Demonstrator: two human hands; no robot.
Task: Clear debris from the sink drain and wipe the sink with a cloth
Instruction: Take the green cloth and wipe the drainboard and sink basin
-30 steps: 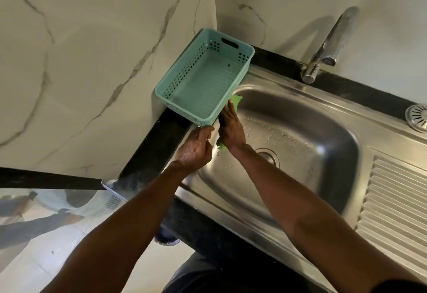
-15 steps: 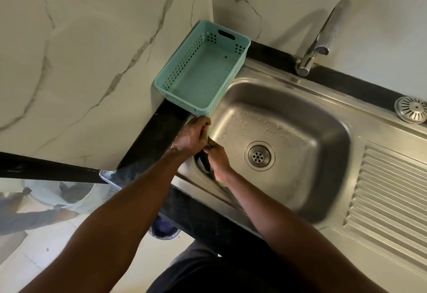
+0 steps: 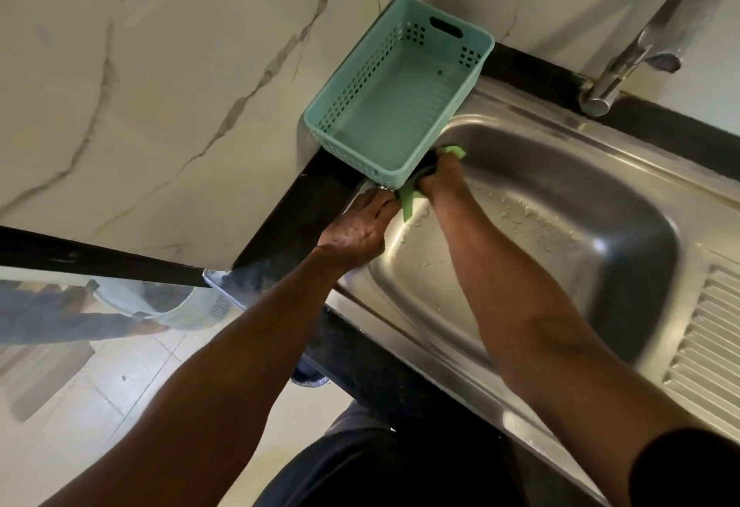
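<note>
Head view: stainless sink (image 3: 560, 226) basin wet, droplets on floor. Teal plastic basket (image 3: 396, 106) sits at sink's far-left corner, overhanging rim. Left hand (image 3: 356, 226) flat, fingers together, on left rim. Right hand (image 3: 438, 176) curled on green cloth (image 3: 408, 202), pressed against upper-left basin wall beneath basket.

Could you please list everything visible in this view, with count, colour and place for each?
Basket: one, teal, empty, in the wall corner, overhanging the sink's left rim.
Sink: one, steel, wet basin; drain hidden by the right arm.
Drainboard: one, steel, ribbed, right of the basin.
Tap: one, chrome, behind the sink.
Cloth: one, green, at the basin's left wall under the basket.
Countertop: black, left of the sink.
Walls: pale marble.
Left hand: on the sink's left rim.
Right hand: pressing the cloth.
</note>
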